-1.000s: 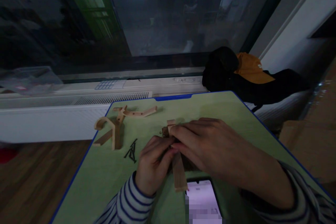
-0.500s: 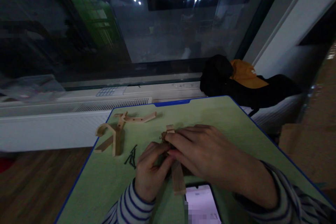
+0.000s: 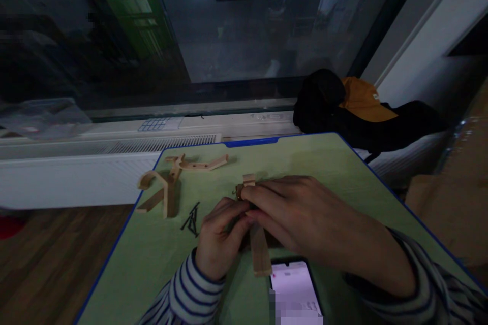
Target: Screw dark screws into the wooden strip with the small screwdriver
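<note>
Both hands meet over a flat wooden piece (image 3: 261, 254) near the middle of the table. My left hand (image 3: 223, 236) pinches at its left side, thumb and forefinger close together. My right hand (image 3: 301, 210) reaches over from the right, its fingers closed on the piece's upper part. Between the fingertips a small brown part (image 3: 239, 191) shows with a thin hook-like bit beside it; the fingers hide most of it. The far end of the wood (image 3: 249, 179) sticks out beyond my right fingers. Below it lies a phone (image 3: 293, 284) with its screen lit.
Left of my hands lie several dark screws (image 3: 191, 219). Farther left are curved and straight wooden parts (image 3: 168, 188) on the green table (image 3: 305, 155). Behind the table are a radiator (image 3: 95, 177), a windowsill and a black bag with an orange cap (image 3: 366, 99).
The camera view has tilted slightly, so the table sits a little higher in the picture. Both hands keep nearly the same grip on the wooden piece.
</note>
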